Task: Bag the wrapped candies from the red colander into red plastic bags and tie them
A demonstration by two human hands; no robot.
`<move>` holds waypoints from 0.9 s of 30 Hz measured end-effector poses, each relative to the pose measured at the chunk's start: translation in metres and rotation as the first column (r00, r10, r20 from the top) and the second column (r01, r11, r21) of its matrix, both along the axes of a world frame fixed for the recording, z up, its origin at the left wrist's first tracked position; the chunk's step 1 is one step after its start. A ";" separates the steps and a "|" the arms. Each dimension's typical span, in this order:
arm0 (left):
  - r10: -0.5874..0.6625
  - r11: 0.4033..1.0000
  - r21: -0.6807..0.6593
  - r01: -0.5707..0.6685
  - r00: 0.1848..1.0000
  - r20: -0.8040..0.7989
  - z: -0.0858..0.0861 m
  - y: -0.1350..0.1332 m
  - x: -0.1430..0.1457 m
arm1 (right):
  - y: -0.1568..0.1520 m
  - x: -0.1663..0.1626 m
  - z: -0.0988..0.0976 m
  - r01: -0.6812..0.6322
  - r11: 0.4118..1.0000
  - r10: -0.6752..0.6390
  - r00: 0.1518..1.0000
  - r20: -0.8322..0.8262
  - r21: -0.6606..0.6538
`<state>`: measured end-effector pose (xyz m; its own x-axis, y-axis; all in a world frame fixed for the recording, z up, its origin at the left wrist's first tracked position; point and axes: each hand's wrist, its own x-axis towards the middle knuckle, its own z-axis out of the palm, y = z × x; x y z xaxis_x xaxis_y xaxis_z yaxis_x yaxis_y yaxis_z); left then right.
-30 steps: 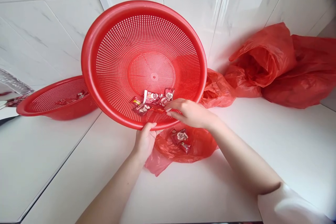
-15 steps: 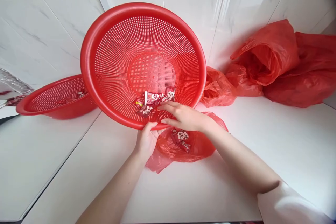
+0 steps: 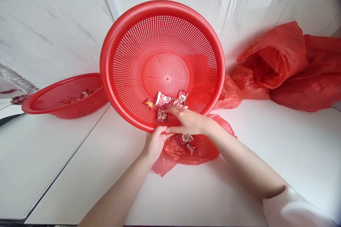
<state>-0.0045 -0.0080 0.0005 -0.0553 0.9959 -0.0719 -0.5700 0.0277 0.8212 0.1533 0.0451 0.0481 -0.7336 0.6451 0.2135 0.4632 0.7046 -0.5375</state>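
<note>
My left hand is closed on the near rim of a red plastic colander, which is tilted so that its inside faces me. Over that same rim reaches my right hand, its fingers apart and touching a dark red wrapped candy. Beside it on the colander's lower wall lie a candy with a yellow label, a pink-and-white packet and other wrapped candies, partly behind my fingers. Below the rim an open red plastic bag holds a few candies.
At the left stands a second red colander with candies inside. Several red plastic bags are heaped against the tiled wall at the right. A seam crosses the white tabletop on the left.
The colander has shifted to the right in view, together with my left hand. The dark red candy has turned, and my right fingers now touch it.
</note>
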 end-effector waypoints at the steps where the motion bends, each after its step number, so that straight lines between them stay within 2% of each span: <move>1: 0.007 1.000 0.001 -0.007 1.000 -0.002 -0.001 0.000 0.001 | -0.001 -0.002 -0.002 0.014 1.000 -0.013 0.999 0.036 -0.019; 4: 0.012 1.000 -0.024 -0.012 1.000 -0.003 -0.003 -0.001 0.002 | -0.002 -0.004 -0.003 0.023 0.999 -0.019 0.994 0.109 -0.033; 9: -0.055 0.996 -0.065 0.057 0.998 0.027 0.001 0.001 -0.001 | 0.001 0.006 0.006 -0.032 0.999 0.033 0.998 0.048 -0.029; 12: -0.066 0.998 -0.022 0.067 0.997 0.044 0.004 0.003 -0.002 | 0.004 0.017 0.013 -0.065 0.998 0.065 0.998 -0.022 -0.004; 15: -0.024 0.999 0.034 0.023 0.999 0.039 0.004 0.005 -0.003 | 0.006 0.029 0.019 -0.032 0.999 0.033 0.997 -0.076 0.014; 22: -0.008 0.999 0.041 0.008 1.000 0.011 0.005 0.005 -0.001 | 0.002 0.044 0.032 -0.029 0.993 0.018 0.996 -0.088 -0.117; 27: -0.017 0.999 0.036 0.016 1.000 0.019 0.003 0.003 0.000 | 0.002 0.043 0.035 -0.006 1.000 0.005 0.999 -0.036 -0.028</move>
